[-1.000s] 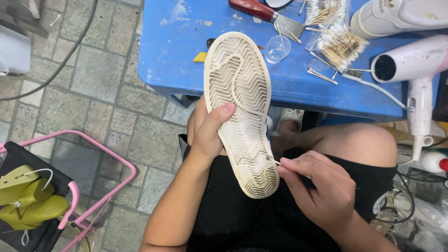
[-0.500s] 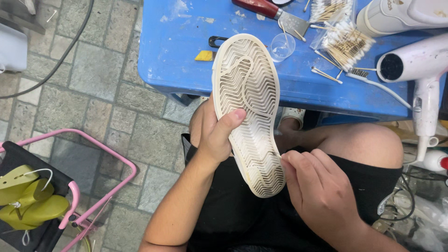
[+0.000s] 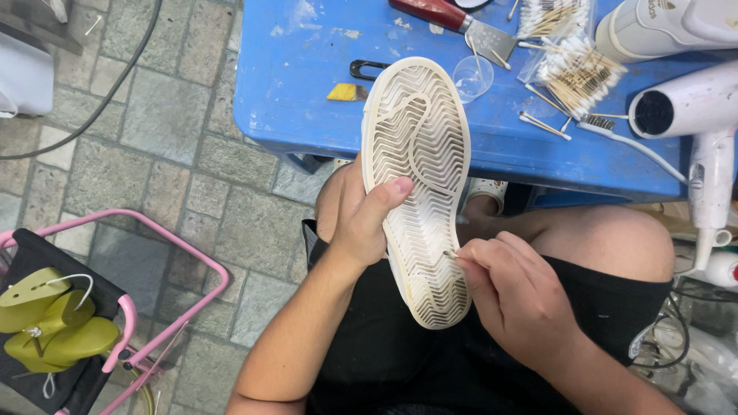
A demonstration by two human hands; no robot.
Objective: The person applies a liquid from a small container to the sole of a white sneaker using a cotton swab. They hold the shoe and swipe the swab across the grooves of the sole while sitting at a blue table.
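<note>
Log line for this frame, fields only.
left hand: grips shoe, sole up | right hand: thin stick tip at sole grooves | behind: blue table, cotton swabs, hair dryer

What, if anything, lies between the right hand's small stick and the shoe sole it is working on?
Nothing visible does. The right hand pinches a small stick whose tip already meets the grooved white sole. The left hand holds the shoe by its edge, its thumb lying higher up the sole, away from the tip.

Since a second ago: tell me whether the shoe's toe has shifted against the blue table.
Yes, slightly right: the toe of the shoe now sits nearer the clear cup on the blue table.
</note>
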